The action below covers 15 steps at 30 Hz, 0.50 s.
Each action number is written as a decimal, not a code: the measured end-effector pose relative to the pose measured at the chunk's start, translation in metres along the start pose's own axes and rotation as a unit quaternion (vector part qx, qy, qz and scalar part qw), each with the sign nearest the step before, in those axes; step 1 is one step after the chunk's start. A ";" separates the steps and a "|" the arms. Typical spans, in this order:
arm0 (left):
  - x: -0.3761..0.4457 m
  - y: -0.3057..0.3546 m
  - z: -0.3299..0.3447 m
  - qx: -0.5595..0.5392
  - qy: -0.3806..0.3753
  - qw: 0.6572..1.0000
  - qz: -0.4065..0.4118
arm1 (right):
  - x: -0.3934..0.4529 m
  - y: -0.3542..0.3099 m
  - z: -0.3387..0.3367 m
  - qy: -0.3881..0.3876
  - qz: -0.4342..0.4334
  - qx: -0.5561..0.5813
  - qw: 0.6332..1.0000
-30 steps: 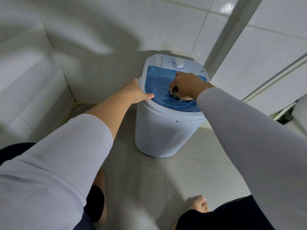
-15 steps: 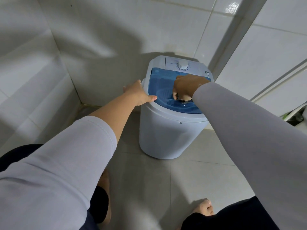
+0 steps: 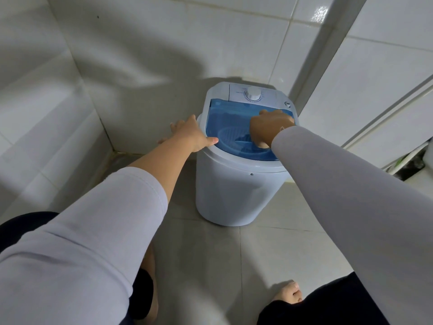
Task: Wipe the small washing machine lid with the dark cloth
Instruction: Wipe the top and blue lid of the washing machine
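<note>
The small white washing machine stands on the floor in a tiled corner. Its translucent blue lid is closed. My right hand presses down on the right half of the lid, fingers curled. The dark cloth lies hidden under that hand. My left hand rests against the machine's left rim, with the thumb on the lid's edge and the fingers spread down the side.
A white dial sits on the control panel behind the lid. Tiled walls close in at the left and back. A white frame and pipe run along the right. My bare feet stand on the floor tiles in front.
My right hand has slid from the lid's middle toward its far right side. The cloth, visible under the fingers before, is now covered. My left hand stays on the rim.
</note>
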<state>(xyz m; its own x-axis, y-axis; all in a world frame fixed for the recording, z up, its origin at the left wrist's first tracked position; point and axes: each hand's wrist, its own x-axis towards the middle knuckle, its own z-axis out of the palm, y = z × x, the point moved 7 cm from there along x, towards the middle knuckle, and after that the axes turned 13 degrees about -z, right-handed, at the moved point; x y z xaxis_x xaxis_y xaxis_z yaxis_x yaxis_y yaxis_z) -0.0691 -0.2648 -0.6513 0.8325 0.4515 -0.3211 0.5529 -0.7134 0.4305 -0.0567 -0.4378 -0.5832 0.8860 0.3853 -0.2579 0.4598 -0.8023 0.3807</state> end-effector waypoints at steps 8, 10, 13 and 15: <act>-0.001 -0.001 0.002 -0.022 0.010 1.000 0.004 | -0.012 0.020 0.020 0.045 0.009 0.157 0.987; -0.003 0.000 0.001 -0.021 0.019 1.000 0.005 | -0.018 0.024 0.024 0.055 0.014 0.177 0.983; -0.005 0.001 0.001 -0.019 0.027 0.999 0.006 | -0.025 0.027 0.028 0.058 0.021 0.198 0.978; -0.008 0.001 0.000 -0.015 0.035 0.999 0.007 | -0.028 0.028 0.028 0.058 0.023 0.207 0.976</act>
<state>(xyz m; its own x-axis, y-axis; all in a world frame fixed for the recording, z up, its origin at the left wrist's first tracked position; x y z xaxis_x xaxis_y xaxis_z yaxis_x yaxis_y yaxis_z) -0.0752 -0.2698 -0.6485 0.8400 0.4782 -0.2564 0.5412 -0.7045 0.4592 -0.0703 -0.4837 -0.5905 0.9167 0.3750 -0.1380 0.3775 -0.9260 -0.0092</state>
